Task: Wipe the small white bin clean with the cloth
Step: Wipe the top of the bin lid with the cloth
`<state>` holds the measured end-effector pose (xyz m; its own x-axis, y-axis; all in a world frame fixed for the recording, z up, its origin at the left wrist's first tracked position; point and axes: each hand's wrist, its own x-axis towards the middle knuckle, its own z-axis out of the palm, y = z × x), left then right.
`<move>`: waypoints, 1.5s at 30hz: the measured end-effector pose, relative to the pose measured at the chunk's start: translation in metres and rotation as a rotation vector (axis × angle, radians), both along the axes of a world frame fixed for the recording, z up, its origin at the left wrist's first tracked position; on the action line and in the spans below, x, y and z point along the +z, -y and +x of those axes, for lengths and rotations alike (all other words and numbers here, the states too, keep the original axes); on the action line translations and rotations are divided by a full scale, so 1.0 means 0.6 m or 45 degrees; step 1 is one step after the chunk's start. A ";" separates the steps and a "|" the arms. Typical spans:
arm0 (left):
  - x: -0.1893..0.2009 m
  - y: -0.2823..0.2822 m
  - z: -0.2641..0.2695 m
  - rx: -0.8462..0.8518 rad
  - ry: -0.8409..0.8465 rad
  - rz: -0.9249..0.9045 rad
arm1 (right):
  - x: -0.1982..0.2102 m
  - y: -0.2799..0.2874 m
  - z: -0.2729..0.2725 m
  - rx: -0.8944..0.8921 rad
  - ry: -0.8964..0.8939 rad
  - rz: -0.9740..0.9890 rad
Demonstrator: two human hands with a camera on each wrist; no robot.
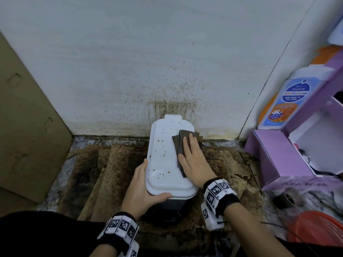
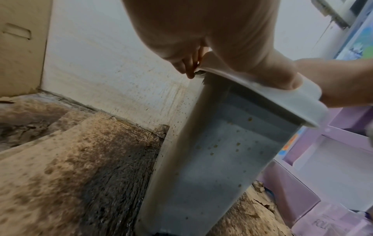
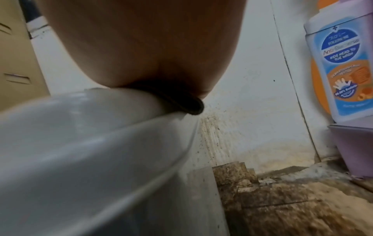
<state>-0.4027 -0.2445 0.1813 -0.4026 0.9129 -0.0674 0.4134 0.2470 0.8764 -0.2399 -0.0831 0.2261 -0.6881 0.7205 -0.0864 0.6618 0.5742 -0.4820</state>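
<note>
**Wiping the speckled lid of the bin**

The right hand [image 1: 193, 156] should keep its flat fingers pressing the folded dark cloth [image 1: 182, 145] and draw it across the lid toward the left edge, where brown spots remain. The left hand [image 1: 143, 190] steadies the small white bin [image 1: 163, 164], fingers and thumb curled round the lid's near-left corner. The bin stands on stained cardboard [image 1: 111, 173] against the spattered wall [image 1: 130, 71]; its pale sides are speckled too.
</note>
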 end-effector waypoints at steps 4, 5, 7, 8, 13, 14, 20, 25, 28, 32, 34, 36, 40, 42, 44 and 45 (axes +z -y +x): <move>-0.004 0.001 0.000 0.023 -0.083 -0.019 | -0.007 0.076 0.027 -0.038 -0.035 0.107; -0.003 0.001 0.002 0.023 -0.097 -0.022 | -0.010 0.097 0.034 -0.042 -0.037 0.148; -0.003 0.002 0.004 0.018 -0.105 -0.014 | -0.012 0.128 0.047 -0.048 -0.032 0.176; -0.003 0.003 0.005 0.016 -0.110 -0.005 | -0.012 0.136 0.051 -0.051 -0.024 0.173; -0.010 0.007 0.003 0.031 -0.088 0.034 | -0.001 0.105 0.041 -0.002 0.093 0.229; -0.010 0.007 0.002 0.026 -0.079 0.038 | 0.000 0.086 0.036 0.015 0.100 0.223; -0.005 0.004 -0.003 -0.023 -0.029 0.029 | 0.021 -0.068 -0.015 0.128 0.139 0.009; 0.001 0.002 -0.009 -0.015 0.002 -0.013 | 0.012 -0.174 -0.072 0.136 0.190 0.155; 0.001 0.004 -0.011 -0.006 -0.001 -0.007 | 0.013 -0.192 -0.089 0.171 0.257 0.191; -0.004 0.004 -0.012 0.016 -0.055 -0.010 | 0.012 -0.172 -0.074 0.189 0.319 0.214; -0.005 0.005 -0.011 0.033 -0.070 -0.022 | 0.016 -0.139 -0.058 0.217 0.420 0.206; -0.006 0.006 -0.009 0.033 -0.080 -0.012 | 0.023 -0.089 -0.037 0.218 0.397 0.167; -0.003 0.009 -0.002 0.019 -0.101 -0.011 | 0.019 0.019 0.009 0.132 0.224 0.233; -0.002 0.012 0.000 0.022 -0.104 -0.014 | 0.016 0.063 0.024 0.098 0.206 0.241; 0.000 0.011 0.001 0.018 -0.108 -0.003 | 0.016 0.088 0.037 0.098 0.204 0.224; 0.001 0.011 0.001 0.013 -0.107 0.003 | 0.018 0.091 0.042 0.103 0.199 0.219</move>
